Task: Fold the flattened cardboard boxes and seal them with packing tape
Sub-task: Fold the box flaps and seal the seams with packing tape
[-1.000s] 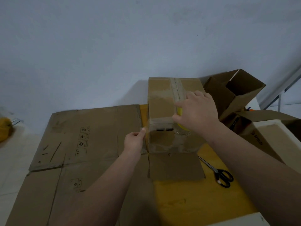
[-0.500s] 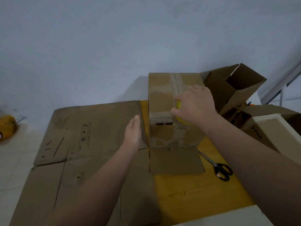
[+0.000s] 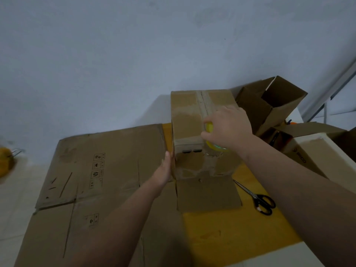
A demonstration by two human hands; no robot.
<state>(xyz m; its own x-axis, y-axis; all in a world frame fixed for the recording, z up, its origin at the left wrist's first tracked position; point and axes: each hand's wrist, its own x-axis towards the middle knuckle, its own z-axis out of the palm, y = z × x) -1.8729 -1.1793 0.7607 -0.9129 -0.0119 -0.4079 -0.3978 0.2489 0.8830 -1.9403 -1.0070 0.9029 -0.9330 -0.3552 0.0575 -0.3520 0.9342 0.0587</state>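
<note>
Head view. Background was a plain grey-white wall [image 3: 134,64]; below it stood a yellow-topped bench [image 3: 231,234], partly covered on its left side by a large flattened cardboard sheet [image 3: 107,164] that reached past the bench edge.

The folded cardboard box [image 3: 186,122] stood on the bench against the wall, with one unfolded flap [image 3: 207,195] lying flat toward the person. A tape strip [image 3: 202,101] ran along the top centre seam.

The right hand [image 3: 229,128] came in from above, wrist bent down, fingers curled round the packing tape roll [image 3: 209,128], which sat at the box's near top edge. Judgement: the roll was held there to carry the strip over the edge and down the front face.

The left hand [image 3: 165,170] was flat, fingers straight and together, and pressed edge-on against the box's left wall. Judgement: this braced the box so the pull of the tape would not slide it.

Scissors [image 3: 258,199] lay on the bench just right of the flap, probably kept near for cutting the tape. An open box [image 3: 273,105] sat tilted beside the box, on its right.
</note>
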